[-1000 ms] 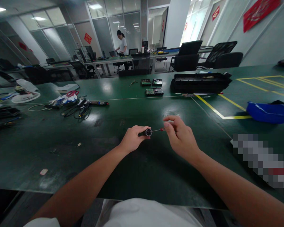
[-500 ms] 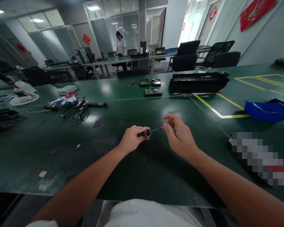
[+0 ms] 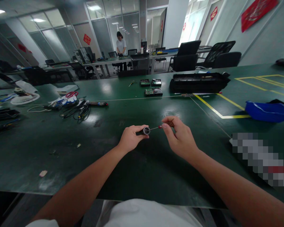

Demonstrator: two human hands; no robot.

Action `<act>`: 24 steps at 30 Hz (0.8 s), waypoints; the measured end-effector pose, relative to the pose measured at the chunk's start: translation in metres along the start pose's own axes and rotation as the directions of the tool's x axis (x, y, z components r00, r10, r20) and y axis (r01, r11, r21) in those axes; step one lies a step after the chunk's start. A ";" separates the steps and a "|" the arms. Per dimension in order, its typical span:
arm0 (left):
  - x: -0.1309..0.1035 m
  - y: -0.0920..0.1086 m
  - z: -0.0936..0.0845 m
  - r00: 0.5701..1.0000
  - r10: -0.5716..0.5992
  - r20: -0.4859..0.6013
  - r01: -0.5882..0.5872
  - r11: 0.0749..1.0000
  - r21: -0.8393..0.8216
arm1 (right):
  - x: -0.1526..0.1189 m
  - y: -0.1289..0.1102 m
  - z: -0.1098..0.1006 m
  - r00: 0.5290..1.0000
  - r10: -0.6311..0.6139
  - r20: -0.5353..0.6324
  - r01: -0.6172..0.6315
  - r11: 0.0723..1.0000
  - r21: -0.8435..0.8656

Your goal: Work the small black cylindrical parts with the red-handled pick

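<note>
Between the thumb and fingers of my left hand (image 3: 130,138) is a small dark cylinder (image 3: 146,130) with a pale round rim, its end turned to the right. My right hand (image 3: 178,134) pinches the red handle of a thin screwdriver (image 3: 160,126). The metal shaft points left and its tip reaches the cylinder's open end; the exact contact inside is too small to make out. Both hands are above the green table (image 3: 142,170), near its front edge.
Circuit-board drives (image 3: 153,92) lie beyond my hands, with a long black housing (image 3: 198,83) to their right. Cables (image 3: 79,110) and red scissors (image 3: 71,94) are at the left. A blue bin (image 3: 267,112) sits right. A person (image 3: 121,45) stands at a far desk.
The cylinder in my left hand has shifted slightly left and up, its open end turned a little more to the right. The screwdriver has moved slightly left with my right hand.
</note>
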State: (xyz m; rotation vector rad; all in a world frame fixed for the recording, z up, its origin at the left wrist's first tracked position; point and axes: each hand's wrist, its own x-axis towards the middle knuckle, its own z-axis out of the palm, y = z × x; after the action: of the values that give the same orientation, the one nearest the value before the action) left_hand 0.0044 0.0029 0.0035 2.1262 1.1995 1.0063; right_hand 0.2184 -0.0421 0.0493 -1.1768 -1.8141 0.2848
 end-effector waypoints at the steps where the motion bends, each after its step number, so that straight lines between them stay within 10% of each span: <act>1: 0.000 0.000 0.000 1.000 0.005 -0.007 -0.005 1.000 0.001 | 0.000 -0.001 0.000 1.000 0.001 0.016 -0.001 1.000 0.005; 7: 0.000 0.002 0.002 0.984 0.170 0.058 -0.173 0.984 0.051 | 0.007 0.009 0.004 0.976 0.219 0.020 -0.219 0.961 0.168; 12: 0.004 0.005 0.000 0.982 0.190 -0.005 -0.190 0.981 0.022 | 0.020 0.031 0.006 0.817 0.535 0.216 -0.519 0.518 0.680; 19: 0.002 0.003 -0.002 0.997 0.071 -0.014 -0.070 0.997 0.033 | 0.014 0.029 0.005 0.932 0.363 -0.007 -0.326 0.845 0.423; 24: 0.001 0.003 -0.001 0.997 0.073 0.002 -0.073 0.997 0.019 | 0.009 0.024 0.008 0.957 0.290 -0.011 -0.273 0.913 0.302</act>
State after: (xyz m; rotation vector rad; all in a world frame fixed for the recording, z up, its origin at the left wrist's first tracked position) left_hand 0.0056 0.0028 0.0064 2.2000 1.1422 1.0280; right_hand 0.2261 -0.0199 0.0355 -1.2132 -1.4861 0.6630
